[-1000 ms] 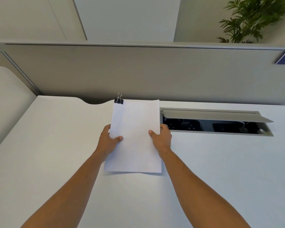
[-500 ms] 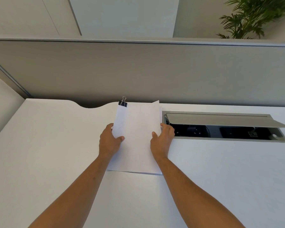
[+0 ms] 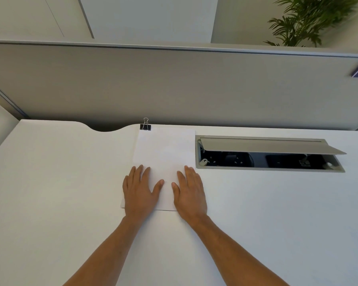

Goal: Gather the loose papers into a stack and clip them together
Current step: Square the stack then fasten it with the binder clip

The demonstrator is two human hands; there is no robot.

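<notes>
Step in hand: the papers [image 3: 165, 162] are lying as one squared stack on the white desk [image 3: 50, 182], and a binder clip [image 3: 145, 126] is already biting the stack's far left corner, at 11 o'clock of the sheet. Gathering and clipping are judged done; the hands appear to be settling the bundle flat.

Left hand [image 3: 140, 193]: lying flat, fingers straight and spread, pressing the stack's near left corner at 7 o'clock. Gripping nothing.

Right hand [image 3: 189, 193]: lying flat likewise, fingers straight, covering the near right corner at 5 o'clock, partly on the desk.

Next move, as a judgement: lifting both palms straight up, without sliding, so the sheets are not fanning about the single clipped corner.

Count: one stack, number of sheets not readable; one clip; two hands; one open cable tray [image 3: 269, 155] at 3 o'clock of the stack; one grey partition [image 3: 174, 85] at 12; one plant [image 3: 310, 19] at 1.
</notes>
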